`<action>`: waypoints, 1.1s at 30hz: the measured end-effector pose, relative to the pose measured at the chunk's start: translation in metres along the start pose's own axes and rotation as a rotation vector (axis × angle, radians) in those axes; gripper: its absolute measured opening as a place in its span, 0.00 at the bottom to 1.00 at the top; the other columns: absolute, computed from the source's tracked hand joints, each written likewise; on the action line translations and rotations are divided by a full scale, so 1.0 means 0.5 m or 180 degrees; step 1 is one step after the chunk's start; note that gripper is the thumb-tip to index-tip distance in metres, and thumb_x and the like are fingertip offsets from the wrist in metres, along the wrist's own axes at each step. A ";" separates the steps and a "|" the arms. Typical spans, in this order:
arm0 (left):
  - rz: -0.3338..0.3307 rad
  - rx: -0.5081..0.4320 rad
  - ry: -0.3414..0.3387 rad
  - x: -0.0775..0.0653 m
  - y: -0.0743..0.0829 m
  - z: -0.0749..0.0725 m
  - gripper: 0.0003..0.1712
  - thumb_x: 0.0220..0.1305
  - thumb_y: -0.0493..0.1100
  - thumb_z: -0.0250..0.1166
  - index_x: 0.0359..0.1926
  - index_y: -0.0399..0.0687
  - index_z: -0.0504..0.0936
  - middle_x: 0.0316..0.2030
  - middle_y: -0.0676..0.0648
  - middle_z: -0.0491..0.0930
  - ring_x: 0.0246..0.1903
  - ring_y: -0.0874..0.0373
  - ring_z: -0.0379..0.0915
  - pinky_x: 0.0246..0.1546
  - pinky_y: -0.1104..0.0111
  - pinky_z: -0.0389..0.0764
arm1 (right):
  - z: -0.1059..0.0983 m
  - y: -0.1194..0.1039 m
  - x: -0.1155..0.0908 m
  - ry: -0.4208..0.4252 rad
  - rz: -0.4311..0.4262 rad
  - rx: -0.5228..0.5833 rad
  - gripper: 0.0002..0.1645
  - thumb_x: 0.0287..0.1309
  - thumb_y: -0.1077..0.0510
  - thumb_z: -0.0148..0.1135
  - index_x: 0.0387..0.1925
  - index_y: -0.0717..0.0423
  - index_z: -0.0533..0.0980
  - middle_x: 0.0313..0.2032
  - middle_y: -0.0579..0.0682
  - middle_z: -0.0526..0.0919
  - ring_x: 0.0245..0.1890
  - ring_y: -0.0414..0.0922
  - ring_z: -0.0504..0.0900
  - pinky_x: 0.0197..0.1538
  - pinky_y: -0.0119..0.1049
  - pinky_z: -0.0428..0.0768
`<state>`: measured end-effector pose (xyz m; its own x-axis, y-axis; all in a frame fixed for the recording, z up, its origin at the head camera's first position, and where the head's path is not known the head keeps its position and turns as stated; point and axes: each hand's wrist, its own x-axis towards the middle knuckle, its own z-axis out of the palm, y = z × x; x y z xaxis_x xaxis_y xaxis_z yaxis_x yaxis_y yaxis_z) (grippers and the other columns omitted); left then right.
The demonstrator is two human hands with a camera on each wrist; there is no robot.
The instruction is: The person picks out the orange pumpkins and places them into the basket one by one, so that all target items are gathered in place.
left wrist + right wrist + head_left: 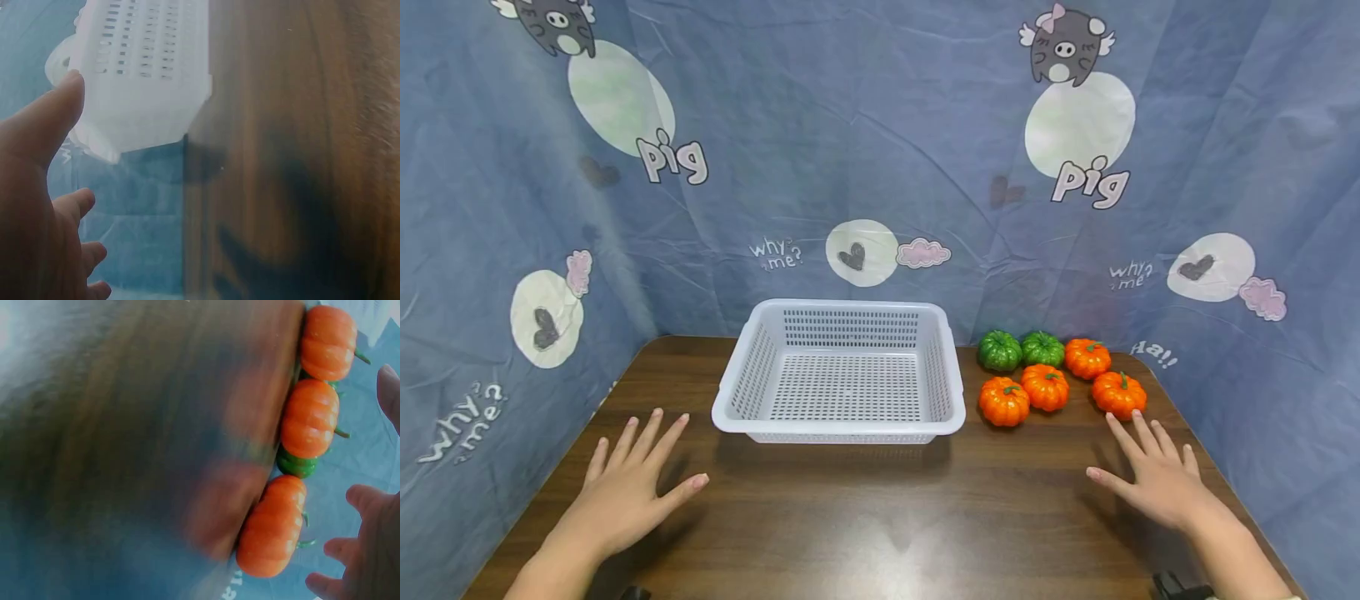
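Observation:
My left hand (pixel 625 492), fingers spread and nothing in it, hovers over the table's left side, to the left of a white perforated basket (pixel 838 427). In the left wrist view the basket (pixel 150 106) appears beyond the thumb. On the right, my right hand (pixel 1165 483) is also spread and holds nothing. Its fingertips reach close to the nearest orange pumpkin (pixel 1118 395). More orange pumpkins (pixel 1003 402) stand in a group right of the basket, with two green pumpkins (pixel 998 351) at the back. From the right wrist, several orange pumpkins (pixel 310 419) line up, partly hiding a green one (pixel 296 464).
The brown wooden table (pixel 850 517) spans the front and reflects light. A blue printed cloth (pixel 850 150) hangs behind it and along both sides. Dark straps (pixel 1180 586) show near the wrists at the bottom edge.

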<state>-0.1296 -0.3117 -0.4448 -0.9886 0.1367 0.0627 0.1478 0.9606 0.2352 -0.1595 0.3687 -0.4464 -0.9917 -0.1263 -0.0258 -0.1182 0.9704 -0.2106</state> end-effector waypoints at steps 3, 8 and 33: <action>0.0016 -0.0046 0.0041 0.007 0.005 -0.006 0.53 0.68 0.71 0.54 0.81 0.53 0.42 0.76 0.28 0.38 0.72 0.24 0.28 0.64 0.32 0.17 | -0.005 0.001 0.007 0.0021 0.0032 0.0022 0.57 0.65 0.28 0.53 0.80 0.48 0.40 0.75 0.73 0.39 0.70 0.77 0.42 0.59 0.83 0.39; 0.0072 -0.0128 0.0131 0.019 0.012 -0.012 0.52 0.69 0.70 0.54 0.81 0.54 0.42 0.76 0.29 0.38 0.73 0.25 0.30 0.65 0.32 0.20 | -0.017 0.002 0.016 0.0025 0.0077 0.0141 0.57 0.65 0.28 0.52 0.80 0.50 0.40 0.74 0.74 0.38 0.71 0.76 0.40 0.60 0.82 0.38; 0.0439 -0.0973 0.0840 0.092 0.038 0.013 0.43 0.71 0.54 0.62 0.77 0.43 0.54 0.71 0.30 0.57 0.67 0.26 0.55 0.57 0.28 0.62 | -0.006 0.036 0.079 0.0800 0.0062 0.0973 0.49 0.69 0.40 0.56 0.75 0.66 0.50 0.69 0.81 0.48 0.63 0.84 0.48 0.58 0.81 0.51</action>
<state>-0.1724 -0.2856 -0.4437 -0.9238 0.1541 0.3504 0.3188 0.8163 0.4816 -0.2011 0.3816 -0.4483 -0.9798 -0.0174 0.1993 -0.1159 0.8613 -0.4948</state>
